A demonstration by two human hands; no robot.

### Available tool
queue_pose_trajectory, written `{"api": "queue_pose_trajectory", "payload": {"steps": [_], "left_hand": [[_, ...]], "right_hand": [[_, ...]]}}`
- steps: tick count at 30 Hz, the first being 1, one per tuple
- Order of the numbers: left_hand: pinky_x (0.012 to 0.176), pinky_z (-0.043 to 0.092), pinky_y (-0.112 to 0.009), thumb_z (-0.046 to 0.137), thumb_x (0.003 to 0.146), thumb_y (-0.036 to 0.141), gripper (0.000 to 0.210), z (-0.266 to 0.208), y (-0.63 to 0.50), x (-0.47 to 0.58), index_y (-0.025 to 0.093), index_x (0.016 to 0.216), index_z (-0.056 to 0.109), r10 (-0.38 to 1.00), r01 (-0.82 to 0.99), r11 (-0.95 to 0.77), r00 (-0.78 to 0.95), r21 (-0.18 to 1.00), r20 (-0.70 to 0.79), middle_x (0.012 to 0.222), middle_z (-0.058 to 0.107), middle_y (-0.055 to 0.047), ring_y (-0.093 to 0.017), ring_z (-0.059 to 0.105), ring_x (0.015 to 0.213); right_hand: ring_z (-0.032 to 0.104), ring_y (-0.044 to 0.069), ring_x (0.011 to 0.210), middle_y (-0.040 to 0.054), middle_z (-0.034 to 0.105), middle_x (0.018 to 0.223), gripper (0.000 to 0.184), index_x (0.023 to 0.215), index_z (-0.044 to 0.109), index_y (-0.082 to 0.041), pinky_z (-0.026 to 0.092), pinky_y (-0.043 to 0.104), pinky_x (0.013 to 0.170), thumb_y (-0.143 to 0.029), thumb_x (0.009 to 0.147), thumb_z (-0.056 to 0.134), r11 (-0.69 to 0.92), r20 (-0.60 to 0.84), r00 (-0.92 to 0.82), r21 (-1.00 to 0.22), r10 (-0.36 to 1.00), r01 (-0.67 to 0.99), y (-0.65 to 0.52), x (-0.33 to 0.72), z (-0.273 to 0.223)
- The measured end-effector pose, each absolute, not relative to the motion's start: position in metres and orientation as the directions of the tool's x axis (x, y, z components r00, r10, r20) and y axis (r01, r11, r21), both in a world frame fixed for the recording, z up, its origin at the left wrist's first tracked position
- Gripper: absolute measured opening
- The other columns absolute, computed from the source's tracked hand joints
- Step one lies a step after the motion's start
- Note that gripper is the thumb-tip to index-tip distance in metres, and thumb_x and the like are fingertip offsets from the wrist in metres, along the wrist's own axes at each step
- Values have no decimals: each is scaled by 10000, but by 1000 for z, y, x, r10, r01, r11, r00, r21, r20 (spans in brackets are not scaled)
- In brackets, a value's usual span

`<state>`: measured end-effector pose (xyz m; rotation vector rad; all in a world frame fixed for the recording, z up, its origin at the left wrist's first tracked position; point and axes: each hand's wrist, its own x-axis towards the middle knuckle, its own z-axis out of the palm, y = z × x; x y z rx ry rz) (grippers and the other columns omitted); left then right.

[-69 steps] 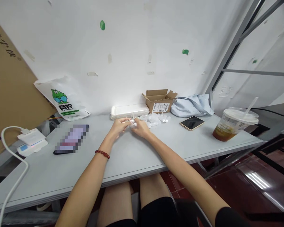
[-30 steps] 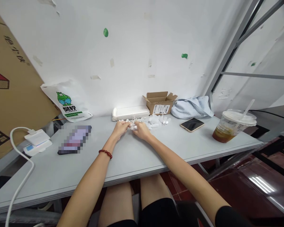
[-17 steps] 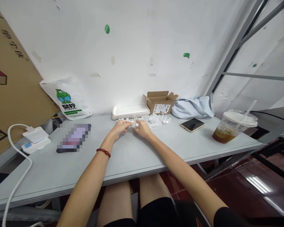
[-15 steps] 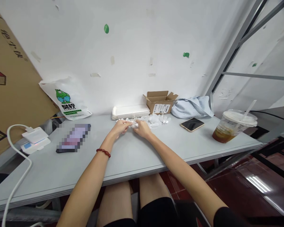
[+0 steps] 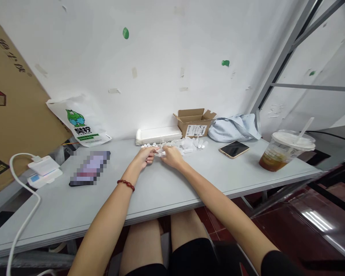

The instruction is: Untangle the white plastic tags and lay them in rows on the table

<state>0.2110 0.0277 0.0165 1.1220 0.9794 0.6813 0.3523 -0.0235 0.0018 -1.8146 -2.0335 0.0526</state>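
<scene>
Both hands meet over the far middle of the grey table (image 5: 166, 188). My left hand (image 5: 146, 156) has its fingers curled in and pinches one side of a small white piece (image 5: 160, 153). From the other side my right hand (image 5: 172, 156) closes on the same piece, its fingertips partly hidden. The piece is too small to name. Beyond and beside the fingers lie several small white plastic pieces (image 5: 191, 145), some rounded and some with thin strings. Behind them is a stack of flat white trays (image 5: 158, 135).
An open cardboard box (image 5: 194, 123) and a pale blue cloth bag (image 5: 232, 128) stand at the back. On the right are a phone (image 5: 234, 149) and a drink cup (image 5: 284, 151). A blurred-screen phone (image 5: 90, 168), a white charger (image 5: 44, 170) and a plastic bag (image 5: 80, 122) are left.
My hands remain together at nearly the same place. The fingers have shifted slightly, and more of the small white piece shows between them. The view has tilted a little.
</scene>
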Motion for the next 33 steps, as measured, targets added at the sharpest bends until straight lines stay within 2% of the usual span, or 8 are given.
{"api": "queue_pose_trajectory", "payload": {"steps": [3, 5, 9, 15, 18, 21, 28, 33], "left_hand": [[301, 116, -139, 625, 767, 308, 279, 16, 32, 208, 179, 610, 432, 772, 74, 437, 481, 897, -415, 399, 238, 115, -11, 160, 306], [299, 118, -131, 606, 796, 329, 265, 17, 33, 206, 164, 635, 476, 754, 106, 454, 483, 885, -445, 400, 237, 115, -10, 158, 306], [317, 130, -119, 677, 764, 306, 224, 23, 28, 201, 132, 705, 550, 780, 126, 388, 483, 913, -398, 437, 280, 111, 2, 187, 324], [331, 115, -124, 743, 682, 220, 264, 25, 25, 201, 159, 658, 488, 789, 118, 323, 515, 939, -335, 452, 296, 108, 3, 196, 340], [330, 114, -131, 685, 745, 258, 208, 23, 26, 204, 143, 668, 529, 806, 133, 318, 483, 939, -341, 433, 237, 120, -2, 170, 333], [333, 119, -137, 645, 790, 329, 255, 22, 25, 206, 125, 666, 554, 821, 167, 324, 439, 931, -364, 430, 218, 122, -3, 160, 332], [351, 123, -135, 748, 690, 360, 332, 25, 21, 202, 170, 680, 476, 799, 199, 190, 538, 961, -269, 490, 296, 106, -9, 212, 366], [350, 113, -136, 666, 748, 407, 293, 21, 22, 204, 179, 722, 484, 797, 207, 184, 541, 961, -269, 487, 306, 105, -14, 192, 354]], "right_hand": [[608, 229, 888, 120, 665, 1073, 250, 1010, 606, -156, 392, 279, 670, -182, 771, 541, 174, 279, -95, -272, 956, 946, -24, 352, 2], [608, 226, 887, 115, 666, 1064, 248, 1010, 609, -161, 392, 278, 671, -185, 774, 538, 172, 280, -94, -269, 955, 948, -24, 353, 2], [610, 222, 895, 107, 678, 1031, 227, 979, 618, -159, 382, 269, 678, -194, 764, 554, 161, 276, -85, -267, 957, 950, -24, 356, 4], [615, 212, 867, 101, 693, 999, 206, 954, 624, -156, 359, 259, 654, -197, 760, 569, 169, 270, -97, -258, 958, 951, -25, 359, 8], [614, 209, 875, 99, 690, 1008, 210, 962, 623, -158, 362, 255, 664, -192, 760, 576, 186, 271, -116, -248, 956, 951, -26, 358, 9], [615, 213, 880, 100, 686, 1020, 214, 969, 622, -161, 366, 257, 666, -194, 762, 579, 178, 272, -111, -239, 956, 954, -26, 357, 9], [618, 212, 887, 97, 691, 1019, 203, 955, 622, -168, 371, 256, 673, -201, 758, 584, 166, 266, -93, -267, 959, 949, -26, 359, 8], [628, 218, 900, 107, 693, 1016, 216, 973, 627, -166, 386, 263, 688, -213, 770, 570, 168, 278, -94, -255, 956, 952, -27, 358, 8]]}}
